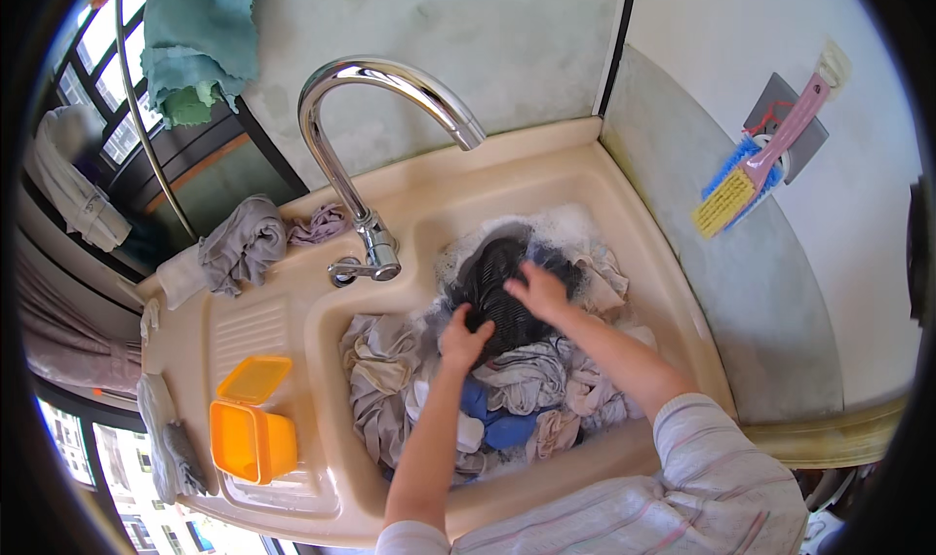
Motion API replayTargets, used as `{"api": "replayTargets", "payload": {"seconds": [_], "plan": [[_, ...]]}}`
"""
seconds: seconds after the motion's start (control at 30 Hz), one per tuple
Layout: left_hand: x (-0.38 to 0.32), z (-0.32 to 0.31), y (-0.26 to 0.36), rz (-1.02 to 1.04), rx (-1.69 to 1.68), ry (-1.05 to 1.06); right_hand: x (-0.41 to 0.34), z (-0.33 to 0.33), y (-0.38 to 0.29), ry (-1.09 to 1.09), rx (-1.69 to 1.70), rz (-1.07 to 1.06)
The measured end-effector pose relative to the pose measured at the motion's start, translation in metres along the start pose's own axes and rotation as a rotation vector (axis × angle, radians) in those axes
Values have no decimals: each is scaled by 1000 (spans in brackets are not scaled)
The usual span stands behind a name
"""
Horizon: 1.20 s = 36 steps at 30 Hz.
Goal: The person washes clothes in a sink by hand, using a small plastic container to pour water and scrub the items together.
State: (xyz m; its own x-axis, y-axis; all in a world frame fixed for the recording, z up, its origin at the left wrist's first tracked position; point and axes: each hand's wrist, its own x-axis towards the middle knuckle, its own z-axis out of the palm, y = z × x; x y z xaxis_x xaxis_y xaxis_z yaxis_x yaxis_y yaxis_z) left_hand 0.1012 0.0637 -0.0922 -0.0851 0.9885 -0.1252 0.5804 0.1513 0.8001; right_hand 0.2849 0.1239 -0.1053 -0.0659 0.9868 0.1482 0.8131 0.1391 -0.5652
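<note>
A beige sink basin [684, 336] with a built-in drainboard holds soaked laundry in suds. My left hand [465, 338] is at the left edge of a black, ribbed wet cloth [501, 284], thumb and fingers parted around its edge. Slightly blurred, my right hand [540, 292] lies over the right side of the same cloth, with its thumb apart. How firmly either hand grips cannot be made out. Below the black cloth sit a grey striped cloth [530, 376], a blue cloth [504, 423] and pinkish cloths [559, 431]. Beige-grey cloth [384, 358] piles up at the left wall.
A chrome faucet [380, 80] arches above the basin. On the ribbed drainboard stands an orange plastic box [256, 438], its lid [256, 379] raised. Crumpled grey cloth [248, 241] rests at the back ledge. Brushes [753, 167] hang on the right wall.
</note>
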Motion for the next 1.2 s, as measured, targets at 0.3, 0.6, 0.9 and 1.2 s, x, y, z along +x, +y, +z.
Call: {"api": "replayTargets", "payload": {"seconds": [0.3,0.6,0.9,1.2], "plan": [[13,-18,6,-460,-1348,-237,-14,-17,-52,-123,220,167],[-19,32,4,-864,-1347,-52,-12,35,-66,-76,78,-81],[-12,15,7,-865,-1213,-77,-18,33,-60,-106,355,31],[-14,1,-12,-54,-18,90,-1,2,-29,40,-120,149]]}}
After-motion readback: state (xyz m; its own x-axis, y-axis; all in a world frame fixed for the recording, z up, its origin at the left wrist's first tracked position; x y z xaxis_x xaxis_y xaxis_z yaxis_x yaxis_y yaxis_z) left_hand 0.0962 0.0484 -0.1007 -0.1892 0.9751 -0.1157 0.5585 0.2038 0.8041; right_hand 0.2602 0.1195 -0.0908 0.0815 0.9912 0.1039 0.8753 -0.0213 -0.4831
